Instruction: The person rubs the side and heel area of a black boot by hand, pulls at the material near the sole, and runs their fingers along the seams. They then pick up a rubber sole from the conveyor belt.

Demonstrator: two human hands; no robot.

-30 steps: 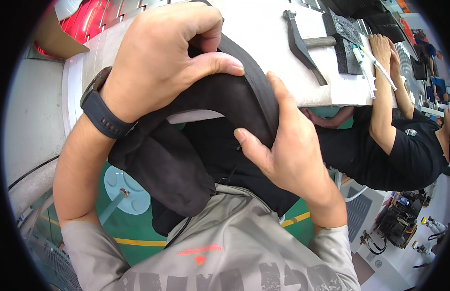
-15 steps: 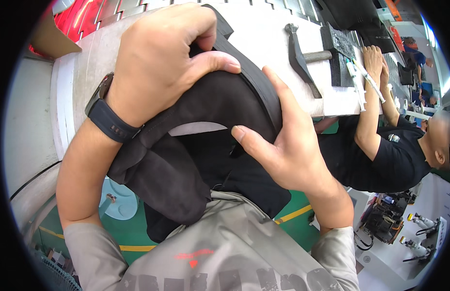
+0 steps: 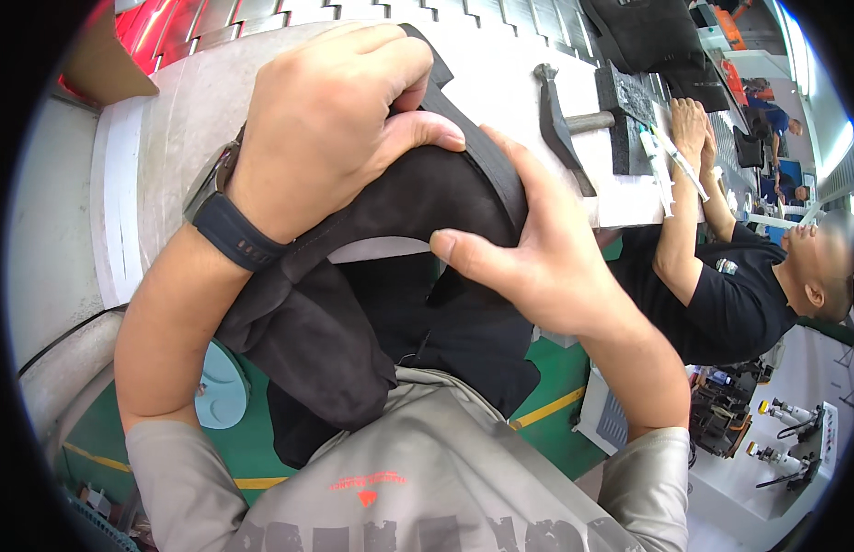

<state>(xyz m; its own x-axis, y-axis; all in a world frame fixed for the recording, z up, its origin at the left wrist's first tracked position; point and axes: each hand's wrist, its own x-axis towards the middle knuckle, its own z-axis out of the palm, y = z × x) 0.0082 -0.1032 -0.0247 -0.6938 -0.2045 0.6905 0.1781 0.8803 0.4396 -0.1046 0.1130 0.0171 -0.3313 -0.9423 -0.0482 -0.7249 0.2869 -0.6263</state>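
Dark soft piece: while both your hands have hold of it, the piece (image 3: 427, 189) lies between them, bent into an arch whose hollow faces your lap.
Long axis: the smooth edge band (image 3: 487, 164) slants from just beyond your left fingers down and rightward to your right palm.
Left hand: pinching (image 3: 339, 138) the band at its farther end, thumb on top, other fingers curled and partly hidden.
Right hand: set wider (image 3: 555, 248) around the lower right end, thumb at the inner edge, fingers along the outer.
Nearer hand: neither, as both touch; the right is closer to your body.
Hanging part: a loose fold (image 3: 326, 354) sags below your left wrist toward your grey shirt (image 3: 427, 469).
Bench: pale (image 3: 197, 101), beneath the arch's far side.
Hammer: lying (image 3: 557, 124) beyond your right hand, handle toward the dark blocks (image 3: 629, 101).
Syringes: two (image 3: 664, 175), near the blocks, beside a co-worker's forearms (image 3: 680, 225).
Room: green floor (image 3: 555, 446), round pale-blue stool (image 3: 226, 386) at lower left, machinery (image 3: 721, 414) at lower right.
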